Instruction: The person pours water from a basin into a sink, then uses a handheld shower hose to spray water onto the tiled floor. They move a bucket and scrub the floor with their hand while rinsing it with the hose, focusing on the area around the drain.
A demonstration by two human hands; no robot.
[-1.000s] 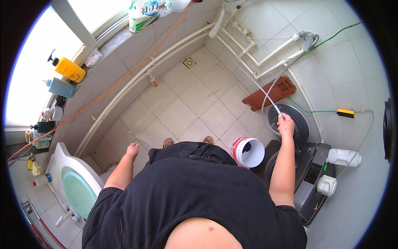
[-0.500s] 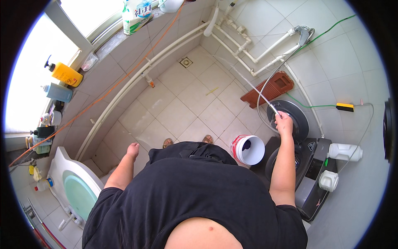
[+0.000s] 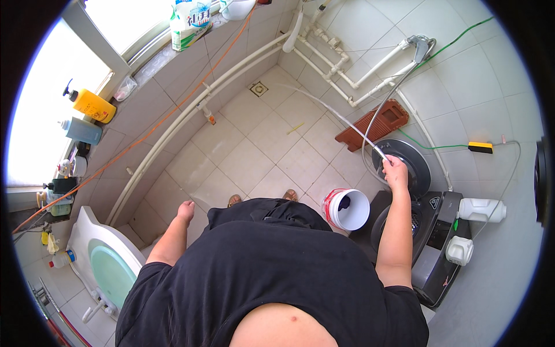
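Observation:
My right hand (image 3: 395, 172) is closed round the end of a grey water hose (image 3: 380, 155), above a round dark door on the right. A thin jet of water (image 3: 341, 115) shoots from the hose end toward the far floor, curving left near the square floor drain (image 3: 259, 88). The hose loops up to a metal tap (image 3: 421, 48) on the right wall. My left hand (image 3: 186, 210) hangs low at my left side, fingers curled in, nothing visible in it. Tiled floor (image 3: 248, 156) lies between my hands.
A white bucket (image 3: 354, 209) with dark cloth inside stands beside a dark washing machine (image 3: 430, 248). A brown washboard (image 3: 374, 124) leans at the right wall. White pipes (image 3: 173, 124) run along the left wall. A sink with a green basin (image 3: 110, 269) is at lower left; bottles line the windowsill.
The water jet has swung left, its far end now closer to the floor drain. The hose tilts slightly with it. Both hands stay nearly in place.

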